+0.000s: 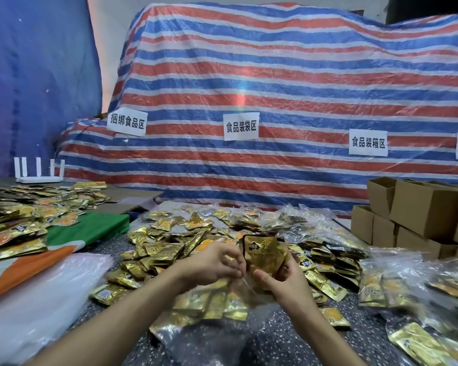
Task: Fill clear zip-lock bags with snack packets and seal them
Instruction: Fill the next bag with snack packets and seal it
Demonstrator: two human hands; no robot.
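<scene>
My right hand grips a gold snack packet, held upright above the mouth of a clear zip-lock bag. My left hand pinches the bag's upper edge right beside the packet. The bag hangs down toward me and holds several gold packets inside. A large heap of loose gold packets covers the speckled table behind my hands.
Filled clear bags pile up at the right. Brown cardboard boxes are stacked at the back right. A stack of empty clear bags lies at the left, beside a green and orange cloth and more packets. A striped tarp rises behind.
</scene>
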